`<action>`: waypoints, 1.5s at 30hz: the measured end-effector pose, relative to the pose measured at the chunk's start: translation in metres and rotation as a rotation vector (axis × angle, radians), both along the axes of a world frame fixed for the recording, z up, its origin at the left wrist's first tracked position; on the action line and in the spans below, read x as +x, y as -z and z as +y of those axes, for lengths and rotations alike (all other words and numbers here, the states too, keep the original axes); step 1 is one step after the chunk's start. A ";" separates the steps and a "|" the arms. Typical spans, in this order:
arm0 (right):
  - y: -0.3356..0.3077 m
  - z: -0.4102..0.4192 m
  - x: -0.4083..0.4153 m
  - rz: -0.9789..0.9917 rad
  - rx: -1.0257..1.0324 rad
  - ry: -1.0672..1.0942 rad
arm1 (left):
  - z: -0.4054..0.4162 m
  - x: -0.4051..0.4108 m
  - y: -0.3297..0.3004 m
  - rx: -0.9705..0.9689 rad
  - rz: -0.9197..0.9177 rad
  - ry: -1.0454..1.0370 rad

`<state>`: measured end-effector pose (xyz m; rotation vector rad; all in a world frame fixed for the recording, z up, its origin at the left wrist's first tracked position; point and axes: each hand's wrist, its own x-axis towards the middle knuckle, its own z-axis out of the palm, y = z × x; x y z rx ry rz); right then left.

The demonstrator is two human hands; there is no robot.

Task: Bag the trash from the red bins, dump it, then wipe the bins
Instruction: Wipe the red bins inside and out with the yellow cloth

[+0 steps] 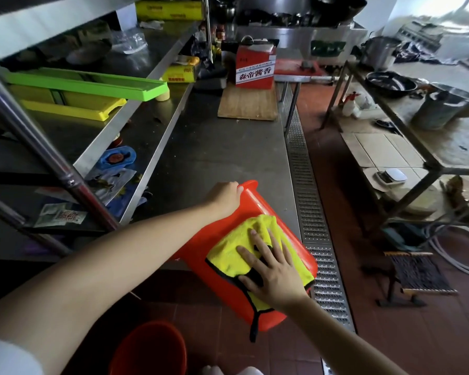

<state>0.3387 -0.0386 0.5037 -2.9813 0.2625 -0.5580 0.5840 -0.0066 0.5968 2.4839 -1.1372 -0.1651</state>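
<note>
Wiping looks to be the stage reached: the red bin [257, 212] lies tipped on its side at the near corner of the stainless steel worktable [214, 147], part of it jutting past the table edge over the tiled floor, and no trash or bag shows on or around it, so the bagging and dumping seem done for this one, though its inside is hidden. Its long axis runs diagonally, from the rim end up and to the left, farther from the person, down to the base end at lower right, nearest the floor drain grate [306, 185]; the mouth appears to face up-left, though I cannot see the opening itself. A second red bin [149, 350] stands upright on the floor below, near the person's feet, and whether it has been wiped cannot be told; it probably remains. The yellow microfibre cloth [228, 255], edged in black, is spread over the upturned side wall. The right hand [274, 274] presses flat on the cloth with fingers straight and splayed. The left hand [225, 197] curls over the bin's rim, steadying it.
</note>
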 end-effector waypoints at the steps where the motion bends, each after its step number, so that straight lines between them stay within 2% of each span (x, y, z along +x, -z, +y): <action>1: -0.004 -0.003 0.010 -0.001 -0.008 0.022 | 0.000 0.004 -0.003 -0.046 0.042 0.003; 3: -0.014 -0.013 0.031 0.009 -0.028 0.053 | -0.001 0.012 -0.012 -0.121 0.171 -0.018; 6: -0.027 -0.030 0.057 0.064 -0.058 0.086 | 0.003 0.020 -0.019 -0.112 0.344 0.006; 12: -0.032 -0.035 0.082 0.133 -0.125 0.070 | 0.036 0.032 -0.004 -0.144 0.565 0.070; 17: -0.023 -0.029 0.077 0.093 -0.070 0.109 | 0.066 0.046 -0.002 0.012 0.523 0.109; 21: -0.020 -0.023 0.076 0.079 -0.099 0.101 | 0.058 0.050 -0.017 0.145 0.475 0.164; 25: -0.019 -0.018 0.078 0.076 -0.095 0.097 | 0.018 0.037 -0.020 -0.047 0.381 0.181; 31: -0.023 -0.031 0.075 0.048 -0.021 0.084 | -0.012 0.031 -0.002 -0.089 0.402 0.113; 37: -0.044 -0.092 0.077 0.083 0.407 0.322 | -0.006 0.037 0.008 -0.241 0.414 0.036; 39: -0.049 -0.097 0.085 0.098 0.456 0.345 | -0.008 0.036 0.008 -0.270 0.419 0.010; 42: -0.043 -0.077 0.090 0.106 0.335 0.370 | -0.008 0.035 0.008 -0.269 0.474 -0.005; 45: -0.025 -0.036 0.082 0.094 0.015 0.194 | -0.004 0.038 0.003 -0.242 0.478 0.016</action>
